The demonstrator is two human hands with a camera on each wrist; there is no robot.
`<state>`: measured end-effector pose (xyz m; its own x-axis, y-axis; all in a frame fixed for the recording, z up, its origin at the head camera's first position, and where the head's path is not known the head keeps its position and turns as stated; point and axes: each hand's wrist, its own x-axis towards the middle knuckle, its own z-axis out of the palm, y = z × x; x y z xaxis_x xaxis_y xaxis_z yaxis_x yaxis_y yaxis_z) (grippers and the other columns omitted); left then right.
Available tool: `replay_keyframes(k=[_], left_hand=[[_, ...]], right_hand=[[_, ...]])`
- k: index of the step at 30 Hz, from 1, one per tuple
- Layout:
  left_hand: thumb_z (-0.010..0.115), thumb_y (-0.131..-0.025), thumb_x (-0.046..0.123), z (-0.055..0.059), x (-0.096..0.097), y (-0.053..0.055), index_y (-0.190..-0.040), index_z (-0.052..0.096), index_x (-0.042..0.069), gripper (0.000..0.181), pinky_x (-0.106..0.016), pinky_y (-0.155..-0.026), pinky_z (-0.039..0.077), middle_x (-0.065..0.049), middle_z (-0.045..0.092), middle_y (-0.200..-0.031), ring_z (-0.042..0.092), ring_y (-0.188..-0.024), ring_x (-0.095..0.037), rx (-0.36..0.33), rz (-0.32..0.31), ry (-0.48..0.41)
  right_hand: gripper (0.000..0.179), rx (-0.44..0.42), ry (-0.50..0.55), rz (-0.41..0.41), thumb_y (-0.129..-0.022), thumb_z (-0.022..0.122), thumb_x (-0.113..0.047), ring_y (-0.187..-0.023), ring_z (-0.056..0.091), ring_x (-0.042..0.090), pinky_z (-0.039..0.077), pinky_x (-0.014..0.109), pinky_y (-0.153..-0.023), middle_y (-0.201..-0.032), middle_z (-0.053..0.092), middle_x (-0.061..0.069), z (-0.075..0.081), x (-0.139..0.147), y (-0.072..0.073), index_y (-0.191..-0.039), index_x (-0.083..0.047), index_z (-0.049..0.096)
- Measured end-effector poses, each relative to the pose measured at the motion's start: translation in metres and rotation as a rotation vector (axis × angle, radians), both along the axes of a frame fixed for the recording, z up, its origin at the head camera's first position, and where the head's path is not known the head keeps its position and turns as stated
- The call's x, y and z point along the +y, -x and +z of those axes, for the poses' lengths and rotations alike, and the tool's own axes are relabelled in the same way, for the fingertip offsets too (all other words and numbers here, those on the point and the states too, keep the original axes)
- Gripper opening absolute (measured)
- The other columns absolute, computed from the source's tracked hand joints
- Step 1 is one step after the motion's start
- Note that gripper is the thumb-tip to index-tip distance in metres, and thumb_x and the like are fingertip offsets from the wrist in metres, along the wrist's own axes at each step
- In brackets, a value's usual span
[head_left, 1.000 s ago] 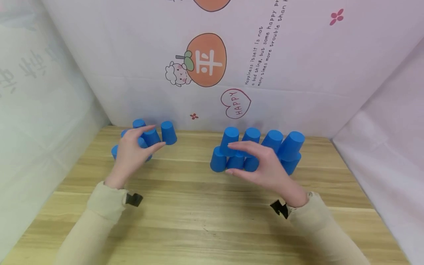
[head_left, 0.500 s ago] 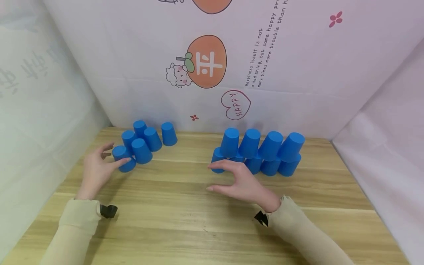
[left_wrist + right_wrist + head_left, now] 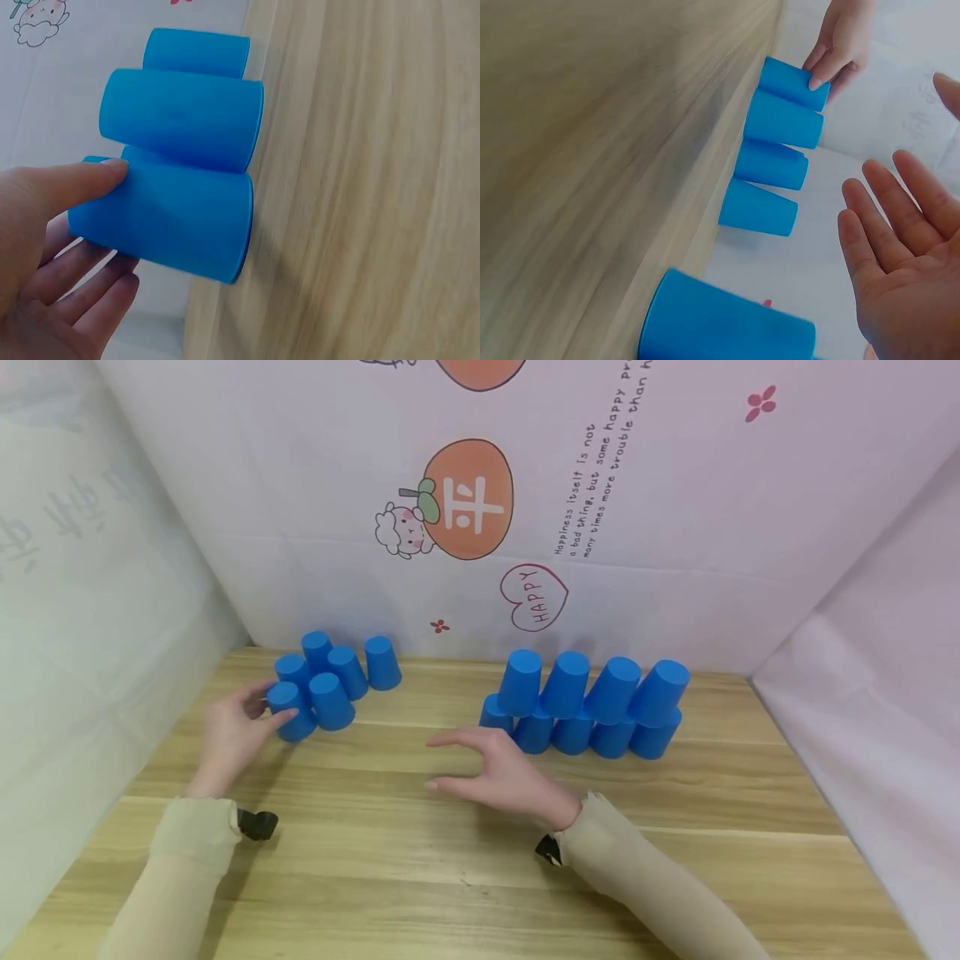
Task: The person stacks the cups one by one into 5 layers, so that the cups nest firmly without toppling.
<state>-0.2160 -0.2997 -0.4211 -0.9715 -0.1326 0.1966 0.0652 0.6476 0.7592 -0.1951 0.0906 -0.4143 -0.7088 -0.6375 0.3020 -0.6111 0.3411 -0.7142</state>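
My left hand [image 3: 234,733] holds an upside-down blue cup [image 3: 292,717] at the front of the left cluster, thumb on its near side and fingers behind. In the left wrist view that cup [image 3: 180,217] lies right against a neighbouring cup [image 3: 184,116]. Several more upside-down blue cups stand behind it, one cup [image 3: 383,664] slightly apart at the back. With thumb and fingers spread and nothing between them, my right hand [image 3: 506,774] hovers over the table in front of the right-hand stack. Its open palm [image 3: 915,285] shows in the right wrist view.
To the right, blue cups stand in two tiers, with an upper row [image 3: 566,687] on a lower row [image 3: 573,735]. A printed white cloth [image 3: 660,510] rises behind the wooden table [image 3: 420,877], and white cloth also hangs at both sides.
My left hand came down to the front-left cup, then shifted it right and slightly back against its neighbour, which also moved a little right. My right hand withdrew leftward and nearer from the stack.
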Motion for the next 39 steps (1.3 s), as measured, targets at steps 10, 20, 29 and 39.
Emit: replay_keyframes(k=[10,20,29,39], left_hand=[[0.075,-0.096,0.027,0.002,0.025,0.012,-0.145,0.051,-0.003,0.063,-0.058,-0.1,0.048,-0.031,0.055,-0.138,0.057,-0.123,-0.049,-0.066,-0.142,-0.003],[0.076,-0.095,0.027,0.003,0.036,0.014,-0.144,0.052,-0.003,0.062,-0.059,-0.102,0.047,-0.03,0.055,-0.138,0.057,-0.122,-0.048,-0.093,-0.149,0.008],[0.075,-0.095,0.032,0.001,0.034,0.012,-0.145,0.053,-0.002,0.064,-0.059,-0.101,0.047,-0.029,0.057,-0.136,0.058,-0.121,-0.047,-0.076,-0.144,-0.004],[0.076,-0.095,0.027,0.002,0.034,0.013,-0.142,0.055,-0.003,0.06,-0.057,-0.098,0.051,-0.029,0.061,-0.131,0.061,-0.117,-0.045,-0.05,-0.153,0.01]], right_hand=[[0.062,-0.115,0.027,-0.091,-0.091,0.08,-0.035,-0.135,0.049,0.016,0.043,0.05,-0.11,-0.145,0.055,-0.006,-0.007,-0.041,0.025,-0.146,-0.016,0.057],[0.077,-0.2,-0.035,-0.201,-0.091,0.08,-0.035,-0.138,0.047,0.032,0.046,0.05,-0.106,-0.156,0.045,0.002,-0.011,-0.088,0.059,-0.156,-0.019,0.043],[0.076,-0.249,0.03,-0.241,-0.094,0.075,-0.04,-0.135,0.049,0.032,0.048,0.047,-0.105,-0.153,0.048,0.004,-0.016,-0.12,0.08,-0.157,-0.018,0.04],[0.068,-0.206,0.022,-0.276,-0.095,0.075,-0.031,-0.129,0.054,0.023,0.05,0.044,-0.104,-0.147,0.054,0.007,-0.015,-0.134,0.085,-0.153,-0.011,0.045]])
